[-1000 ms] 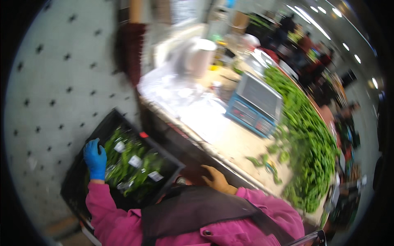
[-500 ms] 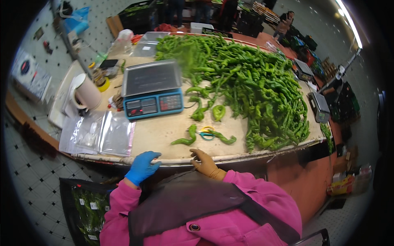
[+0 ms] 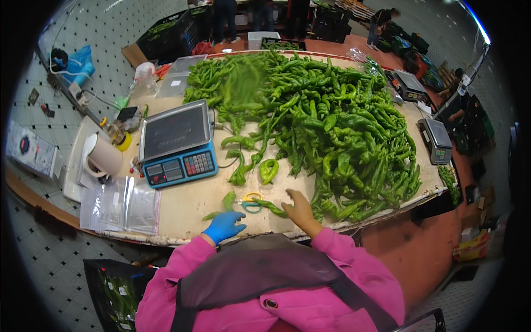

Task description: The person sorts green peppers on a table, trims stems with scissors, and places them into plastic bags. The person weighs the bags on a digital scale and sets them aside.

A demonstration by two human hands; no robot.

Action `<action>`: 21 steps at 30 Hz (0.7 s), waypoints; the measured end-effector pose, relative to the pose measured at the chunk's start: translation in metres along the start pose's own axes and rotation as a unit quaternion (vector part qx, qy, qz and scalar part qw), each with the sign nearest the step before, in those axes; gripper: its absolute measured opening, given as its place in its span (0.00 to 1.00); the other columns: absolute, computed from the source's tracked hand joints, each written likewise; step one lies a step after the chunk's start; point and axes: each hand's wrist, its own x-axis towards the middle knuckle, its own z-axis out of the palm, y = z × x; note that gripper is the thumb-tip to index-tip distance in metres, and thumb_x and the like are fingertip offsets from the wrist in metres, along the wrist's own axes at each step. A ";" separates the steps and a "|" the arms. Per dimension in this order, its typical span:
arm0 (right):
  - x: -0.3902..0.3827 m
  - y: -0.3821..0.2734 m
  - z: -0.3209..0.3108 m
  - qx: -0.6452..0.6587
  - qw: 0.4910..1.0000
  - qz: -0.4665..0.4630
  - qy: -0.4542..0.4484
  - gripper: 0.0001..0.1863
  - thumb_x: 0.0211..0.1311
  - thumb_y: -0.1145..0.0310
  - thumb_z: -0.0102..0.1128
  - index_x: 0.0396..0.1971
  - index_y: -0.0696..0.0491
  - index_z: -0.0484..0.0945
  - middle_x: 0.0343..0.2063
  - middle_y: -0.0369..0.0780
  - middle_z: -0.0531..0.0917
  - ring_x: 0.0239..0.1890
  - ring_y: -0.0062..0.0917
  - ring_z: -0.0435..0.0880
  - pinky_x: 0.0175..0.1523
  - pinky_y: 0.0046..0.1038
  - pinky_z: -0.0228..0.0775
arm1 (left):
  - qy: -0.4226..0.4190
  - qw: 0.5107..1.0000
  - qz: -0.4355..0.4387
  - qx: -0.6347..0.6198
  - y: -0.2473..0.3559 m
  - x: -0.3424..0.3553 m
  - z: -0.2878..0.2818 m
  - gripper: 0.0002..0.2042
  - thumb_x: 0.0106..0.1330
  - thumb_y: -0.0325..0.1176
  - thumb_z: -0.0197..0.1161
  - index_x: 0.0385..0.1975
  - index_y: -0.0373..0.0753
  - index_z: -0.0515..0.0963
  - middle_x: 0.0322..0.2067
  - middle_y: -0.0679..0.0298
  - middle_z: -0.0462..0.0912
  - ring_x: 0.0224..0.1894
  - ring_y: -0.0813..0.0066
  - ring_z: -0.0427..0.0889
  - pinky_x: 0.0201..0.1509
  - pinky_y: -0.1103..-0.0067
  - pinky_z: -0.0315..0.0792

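A pepper heap (image 3: 332, 122) covers the counter (image 3: 188, 207); near its front edge lie scissors (image 3: 251, 202), long axis left-right, handles left, beside a pepper (image 3: 272, 207). The gloved left hand (image 3: 224, 226) rests half-curled, grip empty, just below them. The bare right hand (image 3: 298, 209) lies flat, fingers spread, touching that pepper.

You are looking at three weighing scales: one blue scale (image 3: 177, 145) near you and two more scales (image 3: 410, 85) (image 3: 437, 140) along the far right edge of the tabletop (image 3: 188, 205). You are seeing one pair of scissors (image 3: 251, 202), one roll of tape (image 3: 103, 156), one stack of clear bags (image 3: 120, 205), and one pepper heap (image 3: 326, 116), too many to count.
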 end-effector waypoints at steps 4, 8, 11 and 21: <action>0.073 0.016 -0.005 -0.092 0.990 0.026 0.106 0.32 0.55 0.63 0.67 0.60 0.56 0.68 0.54 0.49 0.74 0.56 0.45 0.73 0.58 0.42 0.69 | 0.000 1.000 -0.016 -0.004 -0.004 -0.001 -0.010 0.22 0.62 0.45 0.65 0.53 0.41 0.78 0.42 0.53 0.85 0.44 0.58 0.85 0.49 0.68 0.77; 0.124 0.031 0.009 -0.158 0.974 0.114 0.118 0.36 0.54 0.62 0.67 0.62 0.55 0.64 0.58 0.50 0.70 0.58 0.47 0.70 0.57 0.44 0.70 | -0.008 0.999 -0.038 -0.016 -0.009 -0.003 -0.019 0.23 0.62 0.46 0.66 0.52 0.40 0.79 0.43 0.52 0.85 0.46 0.58 0.85 0.50 0.68 0.77; 0.142 0.039 0.021 -0.186 0.966 0.150 0.103 0.37 0.52 0.64 0.67 0.62 0.54 0.64 0.55 0.49 0.73 0.56 0.47 0.73 0.54 0.45 0.72 | -0.021 0.998 -0.046 -0.032 -0.013 -0.005 -0.025 0.23 0.62 0.45 0.66 0.53 0.38 0.79 0.45 0.52 0.84 0.47 0.60 0.84 0.52 0.70 0.76; 0.179 -0.047 -0.062 -0.253 0.910 -0.147 0.295 0.41 0.45 0.67 0.74 0.61 0.54 0.65 0.57 0.47 0.70 0.60 0.44 0.68 0.66 0.41 0.59 | -0.048 0.997 -0.043 -0.030 -0.008 0.004 -0.041 0.22 0.63 0.42 0.65 0.54 0.37 0.78 0.45 0.51 0.84 0.46 0.60 0.84 0.52 0.71 0.76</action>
